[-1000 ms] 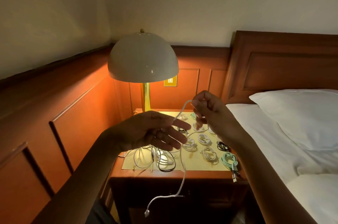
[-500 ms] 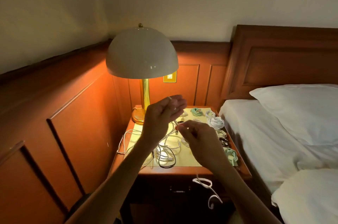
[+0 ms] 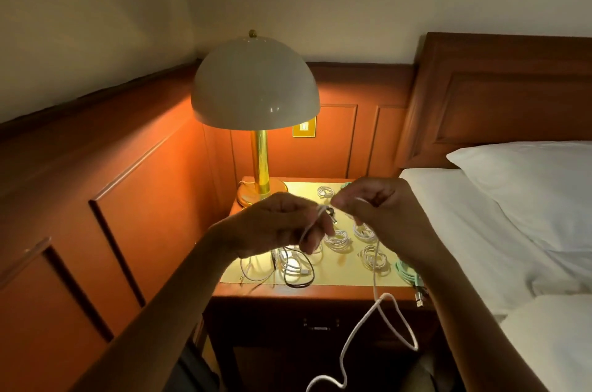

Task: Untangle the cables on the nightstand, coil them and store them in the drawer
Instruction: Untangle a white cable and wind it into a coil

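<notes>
While raised over the nightstand, gripping one white cable: curled round a short stretch with the left hand, pinched with the right hand. Dangling past the shut drawer, end cut off at the bottom edge. Behind, partly hidden by both hands: coils and a loose tangle; green cable half covered by the right forearm.

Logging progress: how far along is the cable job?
Done: several white coils lie on the nightstand. In hand: left hand and right hand hold a white cable, its tail dangling uncoiled. Left: a tangle at the front left, and the drawer looks shut, so storing remains.
</notes>
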Tool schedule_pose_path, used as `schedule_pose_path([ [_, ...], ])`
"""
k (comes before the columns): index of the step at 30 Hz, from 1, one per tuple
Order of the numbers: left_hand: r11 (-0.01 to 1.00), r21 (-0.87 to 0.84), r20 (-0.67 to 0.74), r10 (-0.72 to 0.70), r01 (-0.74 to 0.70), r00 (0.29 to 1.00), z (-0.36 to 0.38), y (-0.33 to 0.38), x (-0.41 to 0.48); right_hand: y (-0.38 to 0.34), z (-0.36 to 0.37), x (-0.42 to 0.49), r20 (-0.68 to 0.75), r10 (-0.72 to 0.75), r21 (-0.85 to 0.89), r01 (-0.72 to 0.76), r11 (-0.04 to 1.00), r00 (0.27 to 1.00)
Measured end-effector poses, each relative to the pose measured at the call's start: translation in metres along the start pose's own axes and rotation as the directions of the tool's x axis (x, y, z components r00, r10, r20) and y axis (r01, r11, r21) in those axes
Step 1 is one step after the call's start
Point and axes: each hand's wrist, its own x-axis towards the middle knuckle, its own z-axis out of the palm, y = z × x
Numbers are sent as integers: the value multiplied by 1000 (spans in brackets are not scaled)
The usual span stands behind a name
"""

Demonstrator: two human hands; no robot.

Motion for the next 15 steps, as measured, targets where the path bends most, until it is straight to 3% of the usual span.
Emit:
schedule_pose_path([
  [2, 973, -152, -204, 139, -172, 969, 11, 1, 5, 5, 18, -4, -80, 86, 175, -71, 982, 993],
  [4, 892, -296, -445, 188, -342, 876, 20, 0, 20, 14, 38, -10, -89, 189, 287, -157, 945, 978],
  [5, 806, -401, -557, 162, -434, 815, 21, 0, 27, 17, 47, -14, -86, 221, 272, -190, 943, 972],
  [6, 770, -400, -656, 138, -498, 742, 20, 0, 33, 21, 54, -19, -87, 236, 215, -213, 953, 968],
  [7, 807, -281, -731, 170, -519, 661, 19, -3, 35, 22, 58, -23, -86, 239, 133, -227, 965, 967],
  [8, 907, 19, -786, 274, -422, 554, 16, -9, 35, 23, 58, -26, -78, 237, 37, -234, 971, 968],
  [9, 897, 361, -755, 442, -256, 485, 15, -14, 32, 22, 55, -27, -57, 230, -65, -234, 970, 971],
  [10, 756, 651, -636, 593, -69, 494, 13, -22, 30, 21, 49, -26, -23, 211, -185, -212, 960, 977],
  [12, 474, 876, -426, 674, 89, 603, 10, -35, 25, 16, 33, -21, 70, 184, -447, -134, 885, 980],
  [15, 430, 893, -403, 642, 128, 652, 2, -44, 19, 6, 14, -19, 162, 200, -606, -63, 793, 966],
])
